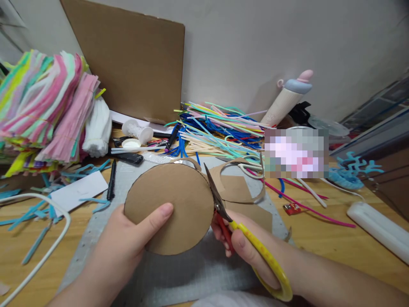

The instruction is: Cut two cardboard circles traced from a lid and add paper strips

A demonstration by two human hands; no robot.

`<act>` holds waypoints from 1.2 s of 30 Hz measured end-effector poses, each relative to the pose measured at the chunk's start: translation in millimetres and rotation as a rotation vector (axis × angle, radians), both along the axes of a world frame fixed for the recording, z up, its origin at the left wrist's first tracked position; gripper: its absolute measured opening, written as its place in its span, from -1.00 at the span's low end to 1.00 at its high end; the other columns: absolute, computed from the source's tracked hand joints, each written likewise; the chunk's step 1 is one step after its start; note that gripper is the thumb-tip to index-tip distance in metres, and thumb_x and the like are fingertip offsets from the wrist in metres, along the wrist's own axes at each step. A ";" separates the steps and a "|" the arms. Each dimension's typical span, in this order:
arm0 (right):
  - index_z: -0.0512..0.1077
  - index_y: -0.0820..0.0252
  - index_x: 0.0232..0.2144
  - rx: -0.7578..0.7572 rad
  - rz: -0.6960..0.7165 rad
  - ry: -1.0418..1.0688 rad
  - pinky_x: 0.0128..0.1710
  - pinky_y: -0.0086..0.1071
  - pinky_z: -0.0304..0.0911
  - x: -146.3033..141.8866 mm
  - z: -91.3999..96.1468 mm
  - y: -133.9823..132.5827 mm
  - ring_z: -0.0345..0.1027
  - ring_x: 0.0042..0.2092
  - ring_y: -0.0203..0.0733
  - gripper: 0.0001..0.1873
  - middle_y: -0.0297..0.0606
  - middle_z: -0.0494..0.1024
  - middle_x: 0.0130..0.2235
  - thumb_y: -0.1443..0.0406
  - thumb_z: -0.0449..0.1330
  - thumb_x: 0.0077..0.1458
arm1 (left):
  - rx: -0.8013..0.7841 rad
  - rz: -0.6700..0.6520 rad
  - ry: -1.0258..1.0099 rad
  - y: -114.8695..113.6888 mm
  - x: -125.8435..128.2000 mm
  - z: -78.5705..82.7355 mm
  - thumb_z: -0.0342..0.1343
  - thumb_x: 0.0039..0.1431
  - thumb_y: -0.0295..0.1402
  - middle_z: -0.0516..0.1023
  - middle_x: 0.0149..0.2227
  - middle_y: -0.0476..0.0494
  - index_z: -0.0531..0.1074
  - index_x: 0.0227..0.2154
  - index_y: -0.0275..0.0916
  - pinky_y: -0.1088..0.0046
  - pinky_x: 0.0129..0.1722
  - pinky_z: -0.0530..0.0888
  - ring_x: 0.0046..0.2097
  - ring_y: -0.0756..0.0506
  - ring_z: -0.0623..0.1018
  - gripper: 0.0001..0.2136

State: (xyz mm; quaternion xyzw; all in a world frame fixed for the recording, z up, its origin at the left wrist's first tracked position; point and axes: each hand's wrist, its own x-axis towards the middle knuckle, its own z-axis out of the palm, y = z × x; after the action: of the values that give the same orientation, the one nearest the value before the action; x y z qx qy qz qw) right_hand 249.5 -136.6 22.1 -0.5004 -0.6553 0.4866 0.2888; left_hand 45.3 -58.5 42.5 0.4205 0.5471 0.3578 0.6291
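My left hand (140, 234) grips a round brown cardboard disc (169, 196), its thumb pressed flat on the top face and its fingers hidden underneath. In my right hand (249, 243) is a pair of scissors (220, 207) with a yellow handle and a red one. The blades point up and away, lying along the disc's right edge. Behind the disc, curved cardboard offcuts (260, 194) rest on a grey cutting mat (179, 277). A thin strip of cardboard (188, 161) curls at the disc's far rim; whether it is still joined I cannot tell.
Bundles of coloured pipe cleaners (41, 106) are heaped at left, with loose ones (220, 128) at the back. A large cardboard sheet (134, 59) leans on the wall. A black pen (111, 181), a white card (79, 192), a red lighter (292, 209) and a white cable (60, 247) lie around the mat.
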 end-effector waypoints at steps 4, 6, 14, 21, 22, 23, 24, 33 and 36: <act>0.23 0.17 -0.30 0.035 -0.036 0.086 -0.47 -0.45 0.17 -4.3 -4.1 -0.6 0.10 -0.41 -0.29 -0.41 -0.30 0.24 -0.36 -0.19 -0.24 0.19 | 0.000 0.008 -0.015 -0.8 0.5 -1.9 0.38 -0.24 -0.14 0.68 -0.27 -0.21 0.58 -0.27 -0.24 0.38 -0.36 0.58 -0.26 -0.26 0.64 -0.57; 0.23 0.17 -0.32 0.046 -0.031 0.123 -0.47 -0.46 0.18 -7.1 -3.9 -1.1 0.10 -0.42 -0.30 -0.42 -0.30 0.23 -0.36 -0.18 -0.23 0.20 | -0.006 0.008 -0.018 -0.9 0.2 -2.8 0.37 -0.22 -0.15 0.68 -0.27 -0.21 0.58 -0.25 -0.25 0.40 -0.36 0.58 -0.25 -0.26 0.64 -0.58; 0.20 0.18 -0.44 -0.128 -0.144 0.176 -0.59 -0.48 0.14 -16.0 -7.4 -7.5 0.09 -0.55 -0.37 -0.27 -0.40 0.17 -0.50 -0.34 -0.25 0.02 | -0.030 -0.004 -0.024 -2.7 0.1 -1.8 0.38 -0.25 -0.15 0.69 -0.27 -0.20 0.58 -0.28 -0.25 0.45 -0.40 0.57 -0.27 -0.24 0.65 -0.58; 0.16 0.17 -0.51 -0.132 -0.089 0.198 -0.67 -0.54 0.08 -12.8 -5.1 -3.7 0.05 -0.61 -0.42 -0.29 -0.45 0.12 -0.58 -0.33 -0.24 0.04 | -0.032 -0.014 0.011 -1.1 -2.1 -0.1 0.37 -0.26 -0.14 0.68 -0.27 -0.22 0.58 -0.25 -0.24 0.39 -0.39 0.57 -0.30 -0.25 0.65 -0.56; 0.15 0.17 -0.51 -0.127 -0.087 0.195 -0.68 -0.55 0.08 -11.8 -5.6 -4.0 0.04 -0.62 -0.42 -0.30 -0.45 0.12 -0.59 -0.32 -0.24 0.05 | -0.033 -0.018 0.013 -0.3 -2.7 -0.2 0.38 -0.27 -0.13 0.68 -0.28 -0.22 0.58 -0.26 -0.24 0.38 -0.40 0.57 -0.30 -0.25 0.65 -0.55; 0.15 0.17 -0.51 -0.121 -0.085 0.192 -0.68 -0.56 0.06 -10.7 -6.5 -4.6 0.03 -0.62 -0.42 -0.32 -0.46 0.12 -0.60 -0.31 -0.23 0.07 | -0.033 -0.021 0.015 0.3 -3.2 -0.2 0.38 -0.28 -0.13 0.68 -0.29 -0.22 0.58 -0.26 -0.24 0.37 -0.41 0.57 -0.31 -0.26 0.64 -0.54; 0.14 0.16 -0.50 -0.120 -0.080 0.190 -0.69 -0.56 0.05 -9.4 -7.8 -5.4 0.02 -0.62 -0.42 -0.33 -0.46 0.11 -0.60 -0.30 -0.23 0.08 | -0.030 -0.022 0.016 0.8 -3.5 -0.1 0.39 -0.29 -0.13 0.68 -0.29 -0.23 0.59 -0.26 -0.24 0.37 -0.41 0.57 -0.30 -0.27 0.64 -0.54; 0.09 0.16 -0.53 -0.153 -0.034 0.156 -0.71 -0.56 0.01 0.4 -11.1 -5.8 0.00 -0.63 -0.44 -0.34 -0.46 0.08 -0.57 -0.29 -0.20 0.08 | 0.002 0.016 0.019 0.3 -3.8 5.4 0.39 -0.29 -0.14 0.69 -0.26 -0.17 0.55 -0.18 -0.20 0.44 -0.42 0.56 -0.27 -0.24 0.64 -0.48; 0.11 0.17 -0.52 -0.174 -0.016 0.133 -0.69 -0.55 0.04 0.4 -5.3 -2.3 0.06 -0.62 -0.43 -0.31 -0.46 0.10 -0.56 -0.33 -0.19 0.03 | 0.013 0.021 0.035 1.6 -4.9 5.7 0.39 -0.30 -0.13 0.68 -0.24 -0.19 0.54 -0.16 -0.21 0.41 -0.43 0.56 -0.28 -0.26 0.64 -0.46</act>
State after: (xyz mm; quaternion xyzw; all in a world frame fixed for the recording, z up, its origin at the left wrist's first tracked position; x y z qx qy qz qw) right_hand 249.9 -138.8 16.9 -0.4952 -0.5861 0.5715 0.2910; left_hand 40.3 -56.9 48.1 0.4252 0.5599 0.3606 0.6130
